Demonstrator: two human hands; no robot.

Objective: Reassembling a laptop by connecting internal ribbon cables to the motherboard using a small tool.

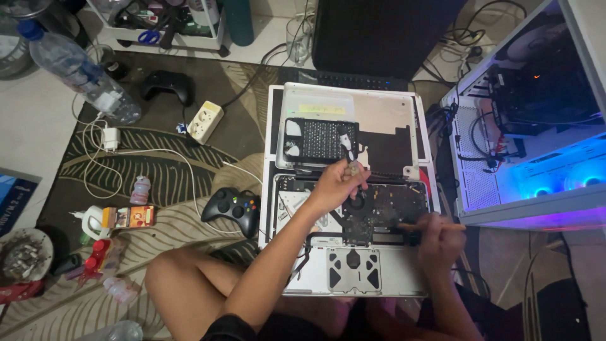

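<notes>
An opened laptop (297,278) lies on the floor between my legs, its dark circuit board (385,205) and round fan exposed. My left hand (334,183) hovers over the board's upper middle, fingers pinched on a small pale part. My right hand (439,243) rests at the board's right edge and grips a thin brush (416,225) with a wooden handle, its tip on the board. The removed bottom cover (391,110) lies just beyond, with a black perforated piece (319,139) on it.
A black game controller (233,208) lies left of the laptop, another controller (167,84) and a white power strip (205,121) farther back. A plastic water bottle (79,72) is at left. An open, lit computer case (536,113) stands at right. Small bottles and boxes clutter the patterned rug's left side.
</notes>
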